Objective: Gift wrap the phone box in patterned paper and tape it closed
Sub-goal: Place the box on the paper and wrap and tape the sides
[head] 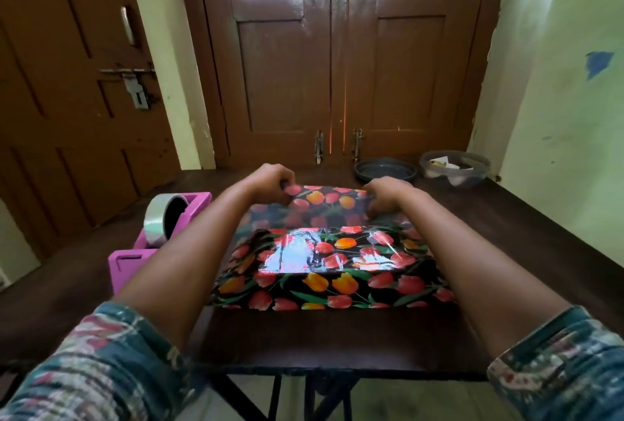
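Observation:
Glossy black wrapping paper (324, 282) printed with red and orange tulips covers the phone box in the middle of the dark table; the box itself is hidden under it. The near flap lies folded over the box top. The far flap is lifted off the table. My left hand (270, 179) pinches its far left corner and my right hand (388, 192) pinches its far right corner. A pink tape dispenser (148, 251) with a silver tape roll (165, 218) stands on the table left of my left forearm.
A dark round dish (385, 171) and a clear plastic container (454, 169) with small items sit at the table's back right. Brown wooden doors stand right behind the table (304, 343). A green wall closes the right side.

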